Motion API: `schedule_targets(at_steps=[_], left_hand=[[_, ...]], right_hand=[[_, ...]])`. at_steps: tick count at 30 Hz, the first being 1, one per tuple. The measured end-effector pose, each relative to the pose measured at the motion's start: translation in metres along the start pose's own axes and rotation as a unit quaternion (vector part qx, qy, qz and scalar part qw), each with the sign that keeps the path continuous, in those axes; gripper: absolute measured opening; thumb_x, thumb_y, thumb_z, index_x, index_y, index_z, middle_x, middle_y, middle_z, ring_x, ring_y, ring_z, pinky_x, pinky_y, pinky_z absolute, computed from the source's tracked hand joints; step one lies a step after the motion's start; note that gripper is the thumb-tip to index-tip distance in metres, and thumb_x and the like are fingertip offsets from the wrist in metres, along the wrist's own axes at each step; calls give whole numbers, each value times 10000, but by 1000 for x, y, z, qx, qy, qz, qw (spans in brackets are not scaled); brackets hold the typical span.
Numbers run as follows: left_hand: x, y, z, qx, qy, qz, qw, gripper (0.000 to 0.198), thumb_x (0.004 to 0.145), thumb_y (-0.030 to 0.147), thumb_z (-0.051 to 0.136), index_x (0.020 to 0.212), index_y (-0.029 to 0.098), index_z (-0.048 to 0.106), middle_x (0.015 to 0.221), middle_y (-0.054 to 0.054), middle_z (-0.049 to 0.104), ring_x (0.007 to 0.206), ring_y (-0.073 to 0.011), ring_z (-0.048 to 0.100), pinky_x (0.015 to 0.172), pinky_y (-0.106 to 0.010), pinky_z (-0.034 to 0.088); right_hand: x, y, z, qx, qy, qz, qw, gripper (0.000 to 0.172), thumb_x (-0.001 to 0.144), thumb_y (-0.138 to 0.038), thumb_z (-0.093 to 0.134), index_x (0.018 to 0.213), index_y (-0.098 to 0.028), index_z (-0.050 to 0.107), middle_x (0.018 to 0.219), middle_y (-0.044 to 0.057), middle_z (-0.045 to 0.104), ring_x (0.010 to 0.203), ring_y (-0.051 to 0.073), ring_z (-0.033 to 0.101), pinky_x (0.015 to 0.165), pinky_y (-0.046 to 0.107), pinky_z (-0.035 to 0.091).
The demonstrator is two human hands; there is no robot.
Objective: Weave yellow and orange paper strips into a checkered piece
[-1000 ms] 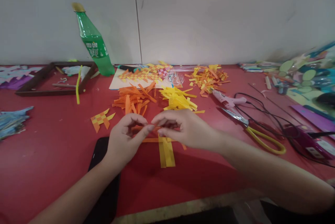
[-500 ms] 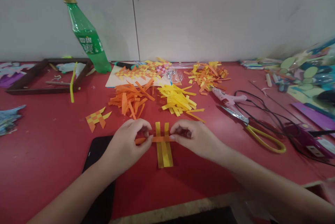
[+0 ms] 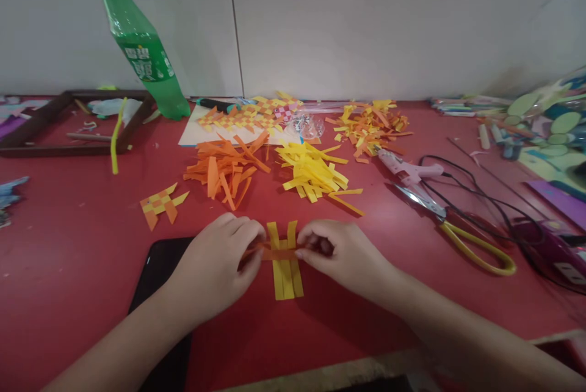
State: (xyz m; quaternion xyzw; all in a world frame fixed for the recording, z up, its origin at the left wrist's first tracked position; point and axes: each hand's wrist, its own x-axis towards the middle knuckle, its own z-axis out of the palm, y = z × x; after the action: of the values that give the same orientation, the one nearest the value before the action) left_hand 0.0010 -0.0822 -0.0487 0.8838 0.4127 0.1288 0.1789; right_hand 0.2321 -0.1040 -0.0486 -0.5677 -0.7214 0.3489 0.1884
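Note:
Between my hands an orange paper strip point(image 3: 280, 254) runs crosswise over several upright yellow paper strips point(image 3: 286, 285) on the red table. My left hand point(image 3: 224, 261) pinches the orange strip's left end between thumb and fingers. At its other end my right hand point(image 3: 341, 251) closes thumb and fingers on the same strip. Beyond my hands lie a pile of orange strips point(image 3: 224, 169) and a pile of yellow strips point(image 3: 314, 172). A woven orange-and-yellow paper fish point(image 3: 161, 203) rests at the left. A black phone point(image 3: 160, 270) lies partly under my left forearm.
Scissors with yellow handles point(image 3: 476, 248) and a pink glue gun point(image 3: 407, 166) with a black cord lie to the right. A green bottle point(image 3: 141, 56) stands at the back left beside a dark wooden frame point(image 3: 55, 151). More woven fish point(image 3: 247, 117) lie on paper near the wall.
The view has shifted slightly, enlarging the scene. The yellow strips lie closer together at the bottom, and a short yellow end now shows above the orange strip.

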Motion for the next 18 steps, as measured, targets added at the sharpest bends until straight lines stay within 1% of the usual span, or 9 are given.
schedule_targets(at_steps=[2,5,8,11,15,18], left_hand=[[0,0,0,-8,1,20,1000,93,870,117,478,879,189,535,861,-40,588,819,-227,491,730,-368,396],[0,1,0,-19,-17,36,999,149,844,65,470,831,190,549,871,-41,585,831,-221,489,743,-360,396],[0,3,-1,-17,-31,46,998,170,836,59,465,839,188,576,904,-51,584,852,-225,491,750,-360,400],[0,4,-1,-7,-40,53,998,150,864,102,466,854,186,590,884,-53,572,835,-225,493,733,-361,401],[0,5,-1,1,-48,43,998,117,909,222,510,828,177,583,838,-54,562,799,-227,494,691,-356,401],[0,3,0,5,-59,50,997,141,936,231,499,854,177,600,842,-55,574,800,-226,503,692,-355,409]], right_hand=[[1,-1,1,-17,4,2,1000,44,786,-166,679,788,-189,641,692,-26,647,590,89,552,564,205,388],[2,-2,2,-34,6,1,999,63,777,-140,680,779,-189,638,680,-29,630,590,90,538,562,206,376],[3,-2,2,-42,10,-8,999,71,778,-139,685,782,-189,635,698,-26,631,614,95,544,572,208,375],[3,-1,3,-53,25,-23,998,74,783,-146,694,784,-187,633,721,-17,632,646,105,552,588,214,379],[3,3,3,-64,37,-38,996,83,790,-137,694,786,-185,626,735,-13,611,652,106,543,591,218,379],[2,5,4,-72,47,-51,995,86,801,-130,687,799,-184,621,763,-11,590,674,108,539,606,220,389]])
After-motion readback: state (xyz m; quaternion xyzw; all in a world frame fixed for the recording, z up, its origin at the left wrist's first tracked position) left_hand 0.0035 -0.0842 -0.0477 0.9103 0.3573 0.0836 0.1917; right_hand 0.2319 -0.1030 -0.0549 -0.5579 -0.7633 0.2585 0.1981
